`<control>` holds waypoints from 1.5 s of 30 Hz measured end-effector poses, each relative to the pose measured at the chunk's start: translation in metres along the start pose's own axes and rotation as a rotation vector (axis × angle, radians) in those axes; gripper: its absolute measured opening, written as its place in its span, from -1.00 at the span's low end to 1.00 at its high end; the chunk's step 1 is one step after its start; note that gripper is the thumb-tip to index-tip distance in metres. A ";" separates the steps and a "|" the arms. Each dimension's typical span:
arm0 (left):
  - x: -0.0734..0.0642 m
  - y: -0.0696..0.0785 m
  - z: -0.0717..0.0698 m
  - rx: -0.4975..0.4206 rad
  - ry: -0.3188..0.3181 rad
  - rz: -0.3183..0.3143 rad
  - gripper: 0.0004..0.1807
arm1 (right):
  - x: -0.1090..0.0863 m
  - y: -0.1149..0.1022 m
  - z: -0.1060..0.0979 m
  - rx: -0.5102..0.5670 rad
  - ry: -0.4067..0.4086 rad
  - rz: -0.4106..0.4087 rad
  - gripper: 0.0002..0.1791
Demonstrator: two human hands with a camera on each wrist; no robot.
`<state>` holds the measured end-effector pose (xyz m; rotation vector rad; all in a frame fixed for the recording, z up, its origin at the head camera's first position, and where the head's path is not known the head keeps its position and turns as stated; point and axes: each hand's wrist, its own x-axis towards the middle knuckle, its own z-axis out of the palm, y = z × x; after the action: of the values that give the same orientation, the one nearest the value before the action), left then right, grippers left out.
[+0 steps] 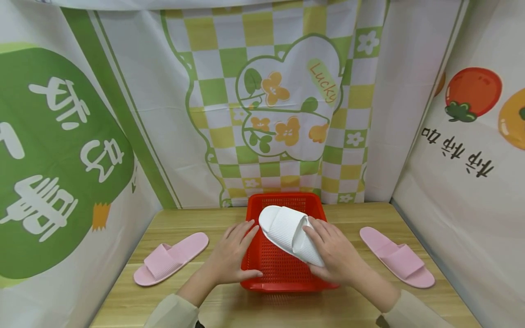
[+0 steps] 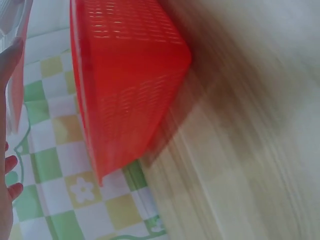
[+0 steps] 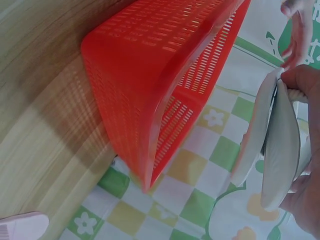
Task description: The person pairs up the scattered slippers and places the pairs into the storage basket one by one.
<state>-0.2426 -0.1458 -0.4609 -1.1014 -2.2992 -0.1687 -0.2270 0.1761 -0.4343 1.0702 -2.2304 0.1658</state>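
Observation:
My right hand [image 1: 338, 250] grips a pair of white slippers [image 1: 283, 225] by the heel end, above the red basket [image 1: 287, 287]. In the head view only the upper slipper shows, its ribbed strap facing up and its toe pointing to the far left. The right wrist view reveals the second white slipper [image 3: 256, 130] lying against the first, soles facing each other. On the other side, my left hand [image 1: 231, 255] is held with fingers extended and thumb apart, beside the slippers' toe end and over the basket's left rim.
A pink slipper [image 1: 170, 259] lies on the wooden table [image 1: 221, 310] to the left of the basket. Another pink slipper [image 1: 398, 258] is on the right. Printed cloth [image 1: 283, 173] hangs behind the table, and white cloth walls enclose both sides.

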 end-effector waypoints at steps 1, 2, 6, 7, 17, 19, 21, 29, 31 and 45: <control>-0.002 0.000 0.001 -0.002 -0.013 -0.006 0.23 | 0.000 0.000 0.000 0.003 0.000 0.006 -0.04; -0.004 0.000 0.003 -0.007 -0.027 -0.014 0.22 | 0.001 0.000 0.000 0.006 0.001 0.012 -0.05; -0.011 0.000 0.007 -0.016 -0.078 -0.046 0.20 | 0.002 0.000 0.002 0.012 0.001 0.036 -0.07; -0.012 0.000 0.009 -0.021 -0.084 -0.053 0.20 | 0.003 0.000 0.002 0.013 0.001 0.044 -0.08; -0.026 0.000 0.019 -0.020 -0.137 -0.078 0.17 | 0.007 -0.002 0.008 0.019 0.007 0.133 -0.07; -0.028 0.000 0.020 -0.027 -0.134 -0.083 0.17 | 0.008 -0.003 0.009 0.021 0.007 0.151 -0.08; -0.030 -0.001 0.023 -0.025 -0.130 -0.085 0.18 | 0.009 -0.003 0.010 0.021 0.000 0.171 -0.08; -0.037 -0.004 0.030 -0.041 -0.116 -0.093 0.19 | 0.011 -0.005 0.015 0.020 -0.012 0.226 -0.07; -0.039 -0.005 0.032 -0.040 -0.121 -0.093 0.19 | 0.012 -0.005 0.016 0.021 -0.011 0.236 -0.07; -0.048 -0.004 0.036 -0.058 -0.197 -0.117 0.14 | 0.019 -0.005 0.031 -0.018 0.041 0.281 -0.03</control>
<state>-0.2380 -0.1683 -0.5168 -1.0527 -2.5512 -0.1798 -0.2473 0.1496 -0.4477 0.7330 -2.3314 0.2835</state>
